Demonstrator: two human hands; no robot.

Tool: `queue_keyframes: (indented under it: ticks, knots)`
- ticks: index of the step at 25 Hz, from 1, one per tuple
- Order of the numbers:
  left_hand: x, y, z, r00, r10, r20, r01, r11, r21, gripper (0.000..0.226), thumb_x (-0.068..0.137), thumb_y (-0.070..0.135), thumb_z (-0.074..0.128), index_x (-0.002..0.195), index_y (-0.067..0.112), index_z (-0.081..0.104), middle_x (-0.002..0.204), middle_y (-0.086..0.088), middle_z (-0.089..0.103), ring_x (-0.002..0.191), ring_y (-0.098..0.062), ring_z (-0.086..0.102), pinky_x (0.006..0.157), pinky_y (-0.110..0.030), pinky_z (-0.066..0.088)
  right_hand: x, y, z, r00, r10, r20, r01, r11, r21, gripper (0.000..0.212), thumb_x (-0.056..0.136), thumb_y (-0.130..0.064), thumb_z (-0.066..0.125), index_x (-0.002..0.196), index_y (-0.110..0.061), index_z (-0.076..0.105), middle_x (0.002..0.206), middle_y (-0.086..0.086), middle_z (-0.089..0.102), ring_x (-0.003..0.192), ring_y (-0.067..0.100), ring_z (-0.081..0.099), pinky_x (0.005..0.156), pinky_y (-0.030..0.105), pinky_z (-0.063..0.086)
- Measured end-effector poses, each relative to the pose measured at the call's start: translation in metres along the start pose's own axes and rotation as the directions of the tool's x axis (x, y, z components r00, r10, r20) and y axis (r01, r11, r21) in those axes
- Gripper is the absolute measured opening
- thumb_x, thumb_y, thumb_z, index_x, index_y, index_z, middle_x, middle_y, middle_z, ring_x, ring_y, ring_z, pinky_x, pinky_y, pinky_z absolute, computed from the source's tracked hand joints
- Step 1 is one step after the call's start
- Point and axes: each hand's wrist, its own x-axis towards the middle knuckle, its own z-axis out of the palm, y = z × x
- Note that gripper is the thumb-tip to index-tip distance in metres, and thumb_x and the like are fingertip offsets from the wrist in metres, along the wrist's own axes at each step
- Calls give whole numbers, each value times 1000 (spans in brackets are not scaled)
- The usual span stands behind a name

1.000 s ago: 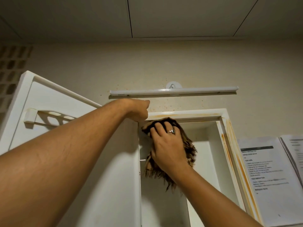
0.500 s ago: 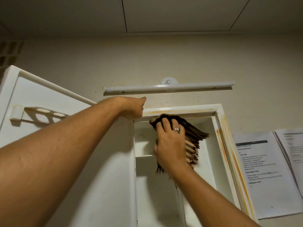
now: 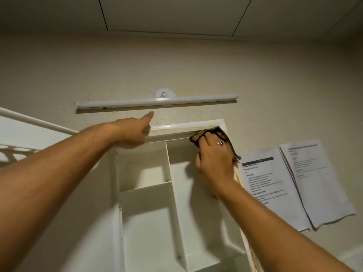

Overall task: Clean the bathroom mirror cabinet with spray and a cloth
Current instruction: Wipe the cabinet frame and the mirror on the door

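The white mirror cabinet (image 3: 176,128) hangs open on the wall, with orange-brown stains along its top and right frame edges. My right hand (image 3: 214,160) grips a brown striped cloth (image 3: 221,132) and presses it against the frame's upper right corner. At the top left corner of the frame is my left hand (image 3: 131,133), its fingers curled over the edge and its thumb sticking out. The open door (image 3: 21,134) swings out to the left. No spray bottle is in view.
A white light bar (image 3: 157,102) is fixed to the wall just above the cabinet. Printed paper sheets (image 3: 284,183) are stuck on the wall to the right. Inside, a vertical divider (image 3: 173,193) and shelves split the cabinet into compartments.
My right hand has carried the cloth from the upper left of the opening across to the top right corner. My left hand stays at the top left edge.
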Motion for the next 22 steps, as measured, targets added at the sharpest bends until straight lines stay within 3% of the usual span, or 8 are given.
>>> queue_keyframes:
  ticks: [2,5,8,10,13,16,19,22]
  knots:
    - [3,-2,2,1000,11,-5,-11,1000,0,93,95,-1,44,163,30,-11,162,2,40,144,-28,43,120,-44,34,1,-46,4,993,108,39,-110,992,54,31,82,-20,51,109,-10,64,116,12,60,108,32,55,93,47,46]
    - [5,1,4,1000,8,-4,-8,999,-49,96,93,-4,45,163,31,-11,162,0,40,145,-26,43,120,-42,36,-18,-106,4,981,-160,110,150,984,92,34,84,-26,50,114,-14,61,122,9,56,116,31,48,98,47,43]
    - [6,5,4,1000,17,-7,-17,1000,-15,96,93,0,45,162,34,-13,160,-2,43,138,-30,48,116,-45,40,-11,-54,2,951,-290,104,292,956,-4,36,88,-32,48,119,-17,59,127,6,56,119,30,48,100,46,42]
    - [8,5,7,999,32,-25,-31,999,36,95,94,4,46,161,36,-14,157,-2,46,131,-31,51,113,-47,43,-7,-13,1,983,-159,94,169,979,-115,36,86,-30,47,117,-16,61,127,7,57,120,31,51,104,48,41]
    - [9,3,10,998,45,-36,-43,997,57,96,95,4,48,161,35,-15,160,0,43,134,-31,50,114,-47,42,-1,-29,4,997,60,46,-59,998,-9,34,83,-26,44,106,-11,64,117,12,58,111,33,54,100,50,44]
    - [12,2,11,998,49,-30,-48,998,36,97,93,2,46,161,35,-15,160,2,43,135,-29,49,114,-45,41,-13,-85,6,990,-103,100,99,994,49,34,86,-30,45,112,-14,61,122,10,55,116,32,48,103,49,41]
    - [19,14,10,995,91,-33,-91,996,3,98,92,1,45,161,35,-16,162,2,41,138,-28,48,115,-43,40,-8,-55,-3,947,-301,110,298,953,47,31,91,-33,46,116,-17,58,123,5,54,117,28,47,104,46,39]
    - [31,32,18,993,112,-39,-111,993,29,100,89,4,42,159,38,-20,158,1,46,138,-36,43,116,-46,36,1,3,-6,978,-179,110,190,977,-100,33,99,-36,39,120,-18,57,122,4,55,117,27,52,113,50,34]
